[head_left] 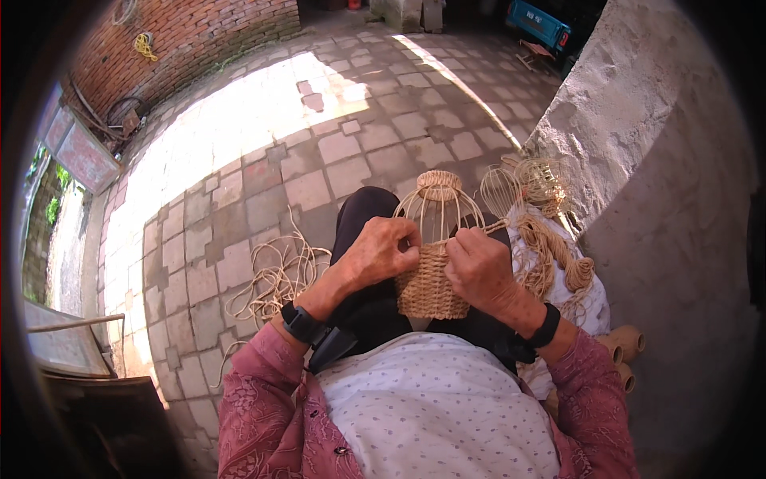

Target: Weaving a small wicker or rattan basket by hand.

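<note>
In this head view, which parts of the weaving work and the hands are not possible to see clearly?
- Left hand fingertips: curled behind the basket.
- Right hand grip on the strand: too small to tell.
- Basket's far side: hidden by its own woven wall.
- Finished frames: partly behind the bundle.
- Loose cord ends: tangled, too fine.

Half-woven straw basket on bare wire ribs, upright on lap

Sunlit paved courtyard floor, red brick wall, rough grey plaster wall
</note>
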